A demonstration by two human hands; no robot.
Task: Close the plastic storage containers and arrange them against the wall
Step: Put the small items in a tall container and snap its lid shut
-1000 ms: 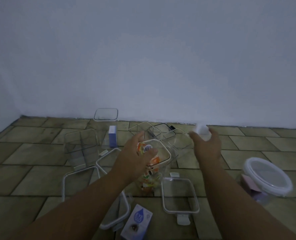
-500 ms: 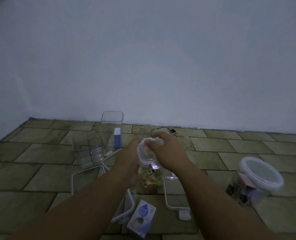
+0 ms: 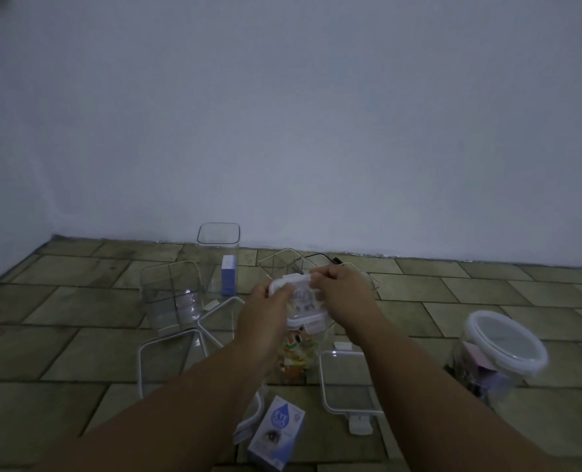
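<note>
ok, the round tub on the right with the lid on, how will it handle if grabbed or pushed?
The round tub is clear plastic, so probably stiff and light, though the paper and clips inside add some weight. It appears tilted on the floor, so a push may tip it, and once on its side it could roll. The smooth wall may be slippery; the lid rim probably offers a surer grip.

white lid [image 3: 298, 294], olive tiled floor [image 3: 78, 335]

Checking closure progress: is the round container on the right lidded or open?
Lidded. The round container has a white-rimmed lid over its mouth, and it leans. Whether the lid is pressed fully down cannot be told.
</note>
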